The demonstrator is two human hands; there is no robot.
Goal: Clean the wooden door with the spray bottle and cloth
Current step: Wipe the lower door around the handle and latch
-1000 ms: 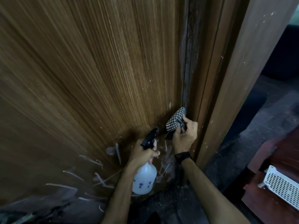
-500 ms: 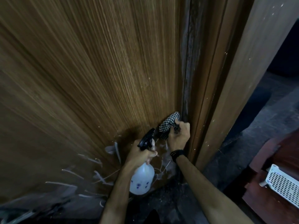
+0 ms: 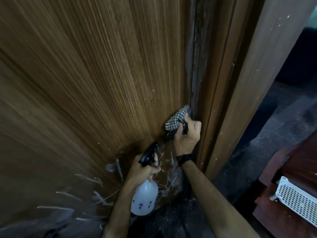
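The wooden door (image 3: pixel 103 79) fills the left and middle of the view, with scratches and peeling marks near its bottom. My right hand (image 3: pixel 187 136) grips a bunched black-and-white checked cloth (image 3: pixel 177 120) and presses it against the door close to its dark, worn right edge. Lower down, my left hand (image 3: pixel 145 170) holds the white spray bottle (image 3: pixel 145 198) by its neck, fingers around the black trigger head (image 3: pixel 148 154), which points up at the door.
The brown door frame (image 3: pixel 240 93) rises right of the door. A dark floor (image 3: pixel 267 134) lies beyond it. At the lower right stands reddish wooden furniture (image 3: pixel 295 165) with a white perforated plastic basket (image 3: pixel 298 201) on it.
My right hand slid the cloth left and slightly down along the door's lower edge, then back up toward the right edge. The left hand with the bottle stayed almost still.
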